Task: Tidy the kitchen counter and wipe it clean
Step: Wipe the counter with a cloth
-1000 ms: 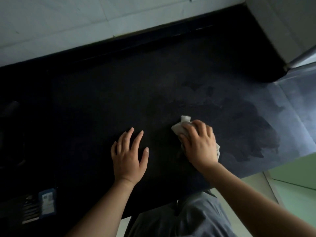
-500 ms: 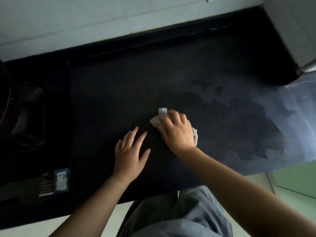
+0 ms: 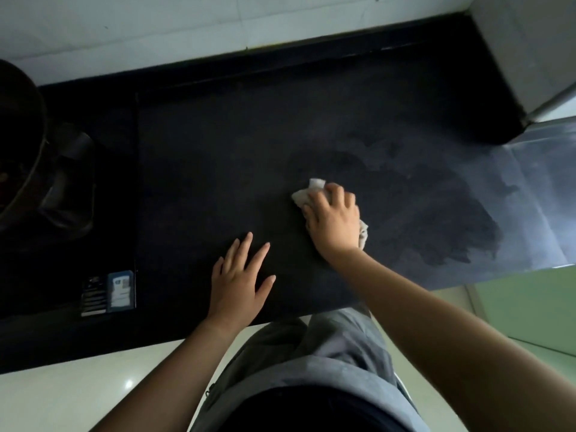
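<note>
- Compared with a second ago, the right hand (image 3: pixel 335 222) and its cloth (image 3: pixel 307 194) sit further left in the frame, further from the wet patch (image 3: pixel 436 219). The left hand (image 3: pixel 238 285) lies much where it did.
- More of the left side shows than before: a dark round pot (image 3: pixel 15 145) has come into view at the left edge.
- The cloth is pale, crumpled and soft. It lies at centre right on the bench (image 3: pixel 218 166); the right grip is curled over it, pressing it down.
- One corner of the cloth sticks out beyond the fingertips and another bit past the wrist. The rest is hidden under the hand.
- The left grip is wide, fingers spread and flat on the bench below centre, holding nothing.
- The bench is black and matt, faintly speckled. The wet patch is a darker blotch with ragged edges, against a grey sheen at the right.
- A smooth dark hob (image 3: pixel 93 135) fills the left, with a blue and white sticker (image 3: pixel 120 289) near its front corner; the print is too small to read.
- The pot is cut off by the frame and lost in shadow.
- Pale wall tiles (image 3: pixel 187 26) run along the top.
</note>
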{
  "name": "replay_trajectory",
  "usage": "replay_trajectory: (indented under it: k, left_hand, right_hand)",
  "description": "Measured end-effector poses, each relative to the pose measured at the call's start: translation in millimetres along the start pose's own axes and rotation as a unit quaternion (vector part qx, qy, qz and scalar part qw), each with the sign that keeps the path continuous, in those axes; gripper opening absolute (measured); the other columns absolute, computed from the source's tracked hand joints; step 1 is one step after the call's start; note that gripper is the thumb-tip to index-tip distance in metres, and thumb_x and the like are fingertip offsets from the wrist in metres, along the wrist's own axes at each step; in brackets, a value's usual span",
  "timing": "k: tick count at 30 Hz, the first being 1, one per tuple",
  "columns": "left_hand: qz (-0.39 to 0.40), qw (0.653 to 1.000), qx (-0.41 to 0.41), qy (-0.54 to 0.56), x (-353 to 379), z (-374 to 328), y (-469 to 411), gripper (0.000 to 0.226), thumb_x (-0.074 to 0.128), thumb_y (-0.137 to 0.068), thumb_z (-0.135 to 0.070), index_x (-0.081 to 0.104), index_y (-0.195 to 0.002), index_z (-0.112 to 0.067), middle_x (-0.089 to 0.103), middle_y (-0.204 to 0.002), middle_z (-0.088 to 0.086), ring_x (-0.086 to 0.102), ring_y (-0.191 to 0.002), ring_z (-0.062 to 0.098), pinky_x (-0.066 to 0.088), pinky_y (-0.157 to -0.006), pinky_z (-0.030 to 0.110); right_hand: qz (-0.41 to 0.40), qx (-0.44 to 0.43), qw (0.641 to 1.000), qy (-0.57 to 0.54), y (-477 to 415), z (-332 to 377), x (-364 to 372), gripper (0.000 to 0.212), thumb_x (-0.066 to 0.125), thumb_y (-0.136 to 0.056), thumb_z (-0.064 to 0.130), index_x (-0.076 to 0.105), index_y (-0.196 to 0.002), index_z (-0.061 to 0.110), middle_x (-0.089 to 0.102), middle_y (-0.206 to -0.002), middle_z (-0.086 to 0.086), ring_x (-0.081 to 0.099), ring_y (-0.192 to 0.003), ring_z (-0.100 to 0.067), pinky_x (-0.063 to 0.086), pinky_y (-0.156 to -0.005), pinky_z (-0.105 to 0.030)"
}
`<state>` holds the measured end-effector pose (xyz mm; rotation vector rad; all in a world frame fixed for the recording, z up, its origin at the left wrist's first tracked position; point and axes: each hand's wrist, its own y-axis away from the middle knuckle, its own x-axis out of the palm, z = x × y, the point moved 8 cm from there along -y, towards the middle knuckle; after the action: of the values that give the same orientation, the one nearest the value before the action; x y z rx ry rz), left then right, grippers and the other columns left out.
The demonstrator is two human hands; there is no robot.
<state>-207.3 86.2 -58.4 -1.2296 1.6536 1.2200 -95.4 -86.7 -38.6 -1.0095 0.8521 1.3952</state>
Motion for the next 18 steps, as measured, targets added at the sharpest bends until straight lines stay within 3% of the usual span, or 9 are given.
replay_trajectory:
  k: [3,6,8,12,18]
  left_hand:
    - [0.002,1.0,-0.005,0.0,0.8,-0.8,1.4,0.059,0.047,-0.09,-0.046,0.028,-0.145,-0.032,0.015,-0.158,0.004,0.015,-0.144,0.027,0.023,-0.109,0.051]
    - [0.004,1.0,-0.002,-0.006,0.7,-0.1,2.3,0.059,0.048,-0.09,-0.045,0.03,-0.145,-0.03,0.018,-0.158,0.005,0.018,-0.143,0.029,0.026,-0.108,0.052]
    - [0.002,1.0,-0.003,0.0,-0.1,-0.5,2.5,0.06,0.048,-0.089,-0.046,0.032,-0.144,-0.029,0.021,-0.157,0.007,0.021,-0.143,0.031,0.028,-0.107,0.056]
    - [-0.011,0.997,-0.06,0.041,2.6,-11.6,-1.1,0.066,0.054,-0.085,-0.05,0.034,-0.143,-0.028,0.018,-0.157,0.008,0.014,-0.144,0.032,0.018,-0.11,0.057]
    - [-0.037,0.983,-0.166,0.075,13.0,-51.6,-7.1,0.073,0.052,-0.086,-0.051,0.026,-0.146,-0.018,0.013,-0.158,0.011,0.01,-0.145,0.03,0.017,-0.113,0.054]
  right_hand:
    - [0.026,-0.085,0.996,-0.013,34.5,14.6,1.7,0.03,0.055,-0.088,0.035,0.057,-0.113,0.018,0.053,-0.122,-0.016,0.051,-0.1,-0.037,0.046,-0.075,-0.045]
    - [0.042,-0.113,0.993,-0.019,54.1,-3.3,-3.6,0.034,0.049,-0.089,0.04,0.055,-0.115,0.02,0.053,-0.121,-0.014,0.051,-0.101,-0.034,0.048,-0.077,-0.045]
    - [0.029,-0.1,0.994,-0.02,55.6,-26.5,-15.2,0.033,0.049,-0.09,0.041,0.057,-0.115,0.02,0.054,-0.121,-0.012,0.051,-0.101,-0.033,0.048,-0.08,-0.043]
    - [-0.012,-0.034,0.999,-0.008,34.3,-74.1,-38.3,0.029,0.055,-0.089,0.035,0.06,-0.111,0.016,0.055,-0.119,-0.016,0.05,-0.099,-0.037,0.046,-0.078,-0.044]
    - [0.022,0.039,0.999,0.011,-27.6,-99.4,-35.2,0.034,0.046,-0.092,0.035,0.052,-0.121,0.016,0.045,-0.129,-0.016,0.041,-0.107,-0.037,0.039,-0.085,-0.046]
